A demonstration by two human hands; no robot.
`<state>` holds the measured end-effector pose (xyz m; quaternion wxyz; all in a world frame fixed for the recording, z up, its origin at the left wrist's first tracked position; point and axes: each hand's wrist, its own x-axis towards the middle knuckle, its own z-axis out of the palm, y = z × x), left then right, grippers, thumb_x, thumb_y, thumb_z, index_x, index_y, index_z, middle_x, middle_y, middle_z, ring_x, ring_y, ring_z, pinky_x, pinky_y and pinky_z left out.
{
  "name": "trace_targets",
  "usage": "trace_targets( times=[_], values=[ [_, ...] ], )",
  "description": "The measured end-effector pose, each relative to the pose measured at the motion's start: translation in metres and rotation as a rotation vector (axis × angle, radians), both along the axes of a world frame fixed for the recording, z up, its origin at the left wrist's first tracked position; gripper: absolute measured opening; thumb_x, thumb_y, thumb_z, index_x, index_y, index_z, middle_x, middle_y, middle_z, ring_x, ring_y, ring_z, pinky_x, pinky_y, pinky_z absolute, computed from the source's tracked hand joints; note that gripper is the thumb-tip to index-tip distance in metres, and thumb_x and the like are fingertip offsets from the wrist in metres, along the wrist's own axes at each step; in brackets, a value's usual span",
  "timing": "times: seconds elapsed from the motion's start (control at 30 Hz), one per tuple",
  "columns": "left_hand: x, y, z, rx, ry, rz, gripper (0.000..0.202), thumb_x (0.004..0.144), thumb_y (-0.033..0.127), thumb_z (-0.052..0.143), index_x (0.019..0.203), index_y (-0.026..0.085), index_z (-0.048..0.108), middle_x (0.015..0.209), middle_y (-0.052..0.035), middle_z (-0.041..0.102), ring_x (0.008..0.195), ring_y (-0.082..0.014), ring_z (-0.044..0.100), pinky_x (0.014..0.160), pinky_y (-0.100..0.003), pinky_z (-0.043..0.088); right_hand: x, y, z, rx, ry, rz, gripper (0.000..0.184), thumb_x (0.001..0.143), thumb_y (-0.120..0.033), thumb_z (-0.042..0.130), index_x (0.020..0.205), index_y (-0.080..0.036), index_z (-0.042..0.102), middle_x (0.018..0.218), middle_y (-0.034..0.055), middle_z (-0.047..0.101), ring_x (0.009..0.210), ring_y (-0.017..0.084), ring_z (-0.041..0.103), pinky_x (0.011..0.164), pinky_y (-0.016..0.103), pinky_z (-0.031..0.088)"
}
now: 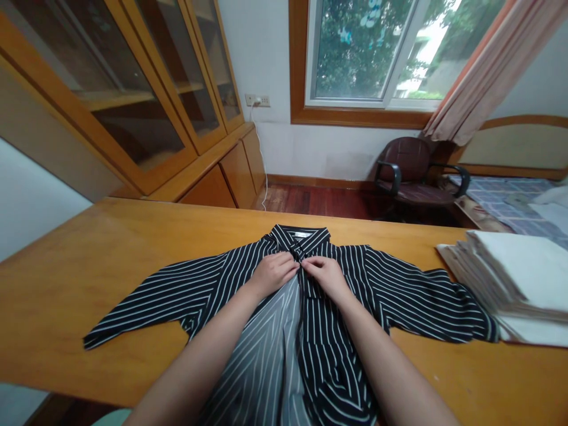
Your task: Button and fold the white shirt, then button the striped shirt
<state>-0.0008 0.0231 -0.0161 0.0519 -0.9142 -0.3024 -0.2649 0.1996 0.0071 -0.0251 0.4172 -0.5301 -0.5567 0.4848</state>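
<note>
A black shirt with white stripes (328, 319) lies face up on the wooden table (146, 236), its collar at the far side and its sleeves spread to both sides. Below the chest its front hangs apart, showing the greyer inner side. My left hand (276, 272) and my right hand (325, 274) meet at the front opening just under the collar. Both pinch the shirt's front edges there, fingertips nearly touching. Any button between the fingers is too small or hidden to make out.
A stack of white papers or folded sheets (519, 278) sits at the table's right, beside the right sleeve's cuff. Beyond the table are a glass-door cabinet (177, 89), an office chair (410, 171), a bed (510, 195) and a window (355, 59) with a pink curtain (483, 71).
</note>
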Motion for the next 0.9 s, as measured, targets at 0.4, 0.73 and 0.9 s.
trace_targets(
  times=[0.4, 0.73, 0.9],
  values=[
    [0.019, 0.009, 0.004, -0.238, -0.128, 0.005, 0.017, 0.098, 0.024, 0.051, 0.096, 0.019, 0.067, 0.094, -0.0046, 0.070, 0.089, -0.0172, 0.067, 0.084, -0.030, 0.053, 0.008, 0.002, 0.000, 0.137, -0.030, -0.162, 0.026, 0.080, -0.044, 0.064, 0.083, -0.020, 0.073, 0.087, 0.0060, 0.074, 0.084, 0.024, 0.066, 0.081, 0.035, 0.049],
    [0.018, 0.004, -0.006, -0.460, -0.361, 0.014, 0.009, 0.094, 0.022, 0.060, 0.090, 0.020, 0.068, 0.092, -0.0019, 0.071, 0.088, -0.0159, 0.067, 0.083, -0.028, 0.052, 0.007, 0.001, -0.002, 0.139, -0.077, -0.124, 0.023, 0.081, -0.041, 0.065, 0.086, -0.021, 0.075, 0.094, 0.0051, 0.077, 0.092, 0.025, 0.069, 0.088, 0.036, 0.050],
    [0.019, 0.005, -0.005, -0.521, -0.415, 0.062, 0.003, 0.089, 0.019, 0.065, 0.086, 0.019, 0.066, 0.086, -0.0007, 0.068, 0.082, -0.0157, 0.065, 0.076, -0.027, 0.051, 0.008, 0.000, 0.001, 0.136, -0.086, -0.087, 0.024, 0.082, -0.042, 0.064, 0.088, -0.022, 0.075, 0.094, 0.0047, 0.077, 0.091, 0.024, 0.070, 0.087, 0.035, 0.050]
  ],
)
